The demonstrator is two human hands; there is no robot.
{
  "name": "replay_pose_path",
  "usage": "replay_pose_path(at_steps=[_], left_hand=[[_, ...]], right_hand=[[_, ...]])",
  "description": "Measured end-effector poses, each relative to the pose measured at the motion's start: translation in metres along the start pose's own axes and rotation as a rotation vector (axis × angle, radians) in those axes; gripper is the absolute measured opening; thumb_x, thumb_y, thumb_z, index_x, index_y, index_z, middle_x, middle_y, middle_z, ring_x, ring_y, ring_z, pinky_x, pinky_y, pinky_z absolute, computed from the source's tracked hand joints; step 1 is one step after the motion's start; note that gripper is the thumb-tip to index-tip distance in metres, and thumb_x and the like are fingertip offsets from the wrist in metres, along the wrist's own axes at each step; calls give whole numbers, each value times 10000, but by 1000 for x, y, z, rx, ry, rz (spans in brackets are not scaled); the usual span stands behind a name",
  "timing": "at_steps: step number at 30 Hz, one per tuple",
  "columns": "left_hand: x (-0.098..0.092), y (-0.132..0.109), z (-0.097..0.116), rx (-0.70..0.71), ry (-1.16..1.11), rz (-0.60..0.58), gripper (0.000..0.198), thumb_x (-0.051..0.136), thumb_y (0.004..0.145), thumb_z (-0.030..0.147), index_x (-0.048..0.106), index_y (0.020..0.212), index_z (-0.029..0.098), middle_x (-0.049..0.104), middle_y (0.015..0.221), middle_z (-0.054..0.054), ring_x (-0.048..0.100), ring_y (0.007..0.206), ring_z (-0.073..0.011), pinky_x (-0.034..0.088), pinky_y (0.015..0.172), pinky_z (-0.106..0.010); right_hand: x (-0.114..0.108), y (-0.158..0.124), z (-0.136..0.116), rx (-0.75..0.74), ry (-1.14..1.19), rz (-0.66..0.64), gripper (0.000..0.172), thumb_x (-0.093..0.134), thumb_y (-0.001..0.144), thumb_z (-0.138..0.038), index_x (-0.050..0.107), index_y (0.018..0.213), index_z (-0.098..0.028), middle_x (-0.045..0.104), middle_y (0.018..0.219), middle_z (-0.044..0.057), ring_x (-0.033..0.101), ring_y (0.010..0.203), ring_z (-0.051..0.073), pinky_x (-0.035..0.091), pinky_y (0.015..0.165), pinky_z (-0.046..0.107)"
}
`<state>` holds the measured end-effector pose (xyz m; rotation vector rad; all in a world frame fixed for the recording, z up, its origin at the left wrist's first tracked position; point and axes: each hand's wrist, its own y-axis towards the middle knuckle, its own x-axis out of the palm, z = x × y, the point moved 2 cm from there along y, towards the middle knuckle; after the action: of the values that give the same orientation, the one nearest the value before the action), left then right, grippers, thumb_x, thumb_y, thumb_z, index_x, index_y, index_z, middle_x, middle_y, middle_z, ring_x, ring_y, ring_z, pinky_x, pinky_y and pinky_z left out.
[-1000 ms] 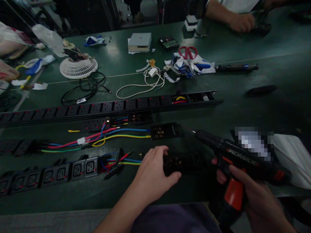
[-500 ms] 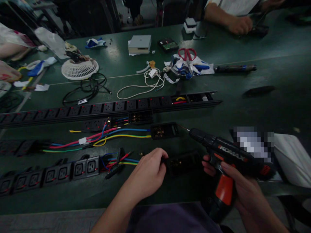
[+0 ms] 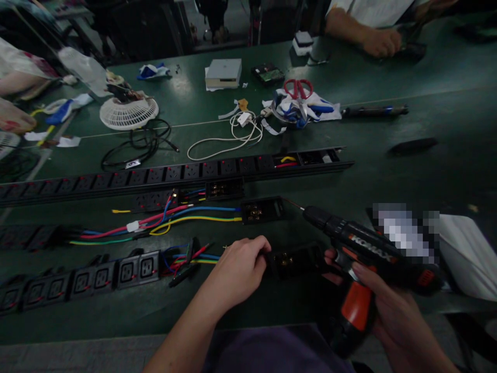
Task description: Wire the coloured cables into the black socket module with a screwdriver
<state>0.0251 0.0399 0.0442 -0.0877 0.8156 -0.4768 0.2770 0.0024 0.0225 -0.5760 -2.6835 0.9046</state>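
My left hand [image 3: 243, 269] has its fingers curled at the left end of a black plastic terminal housing [image 3: 301, 260] with brass terminals inside. Blue and yellow-green wires run under that hand from a black socket strip [image 3: 103, 277]; its fingertips are partly hidden. In my right hand [image 3: 382, 298] is a black and orange cordless drill [image 3: 357, 248], gripped by the handle, its long thin bit pointing left. The bit's tip is near a second black housing [image 3: 262, 210], which has blue and yellow wires attached. Part of my right hand is behind the drill.
A long black socket strip [image 3: 171, 175] lies across the green table [image 3: 155, 321]. Beyond it are a white cable [image 3: 217, 140], red-handled scissors [image 3: 298, 89] on gloves, a white fan grille [image 3: 129, 111] and a grey box [image 3: 223, 73]. A co-worker's hand [image 3: 382, 42] is at the far right.
Almost nothing differs. My left hand and the black housing have shifted very slightly; the drill stays nearly in place in my right hand.
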Motion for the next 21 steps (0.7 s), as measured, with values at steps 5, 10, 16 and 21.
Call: replay_pose_path(at_steps=[5, 10, 16, 21], left_hand=[[-5, 1, 1, 27, 4, -25, 233, 477, 897, 97, 578, 1005, 277, 691, 948, 13, 670, 909, -195, 476, 771, -306], [-11, 2, -4, 27, -42, -83, 139, 545, 920, 205, 570, 1037, 276, 696, 980, 15, 664, 919, -199, 472, 771, -304], [-12, 5, -7, 29, -81, -145, 149, 570, 876, 227, 625, 1013, 250, 701, 897, 5, 652, 826, -184, 464, 722, -286], [-14, 5, -3, 52, -13, -173, 145, 528, 924, 306, 665, 945, 263, 715, 881, 8, 666, 824, -191, 446, 729, -296]], right_hand=[[-3, 0, 3, -35, -7, -43, 1137, 891, 478, -356, 342, 1469, -262, 446, 1310, 125, 531, 1143, 327, 507, 902, 546], [-4, -1, 7, -57, -48, -33, 1099, 894, 460, -294, 386, 1432, -229, 441, 1320, 110, 531, 1160, 302, 545, 908, 482], [5, -1, 6, -86, -81, -24, 960, 894, 459, -358, 473, 1302, -176, 482, 1267, 101, 543, 1152, 273, 580, 886, 349], [9, 2, 4, -80, -62, 4, 1082, 889, 457, -362, 411, 1417, -224, 491, 1254, 116, 596, 1012, 245, 583, 786, 242]])
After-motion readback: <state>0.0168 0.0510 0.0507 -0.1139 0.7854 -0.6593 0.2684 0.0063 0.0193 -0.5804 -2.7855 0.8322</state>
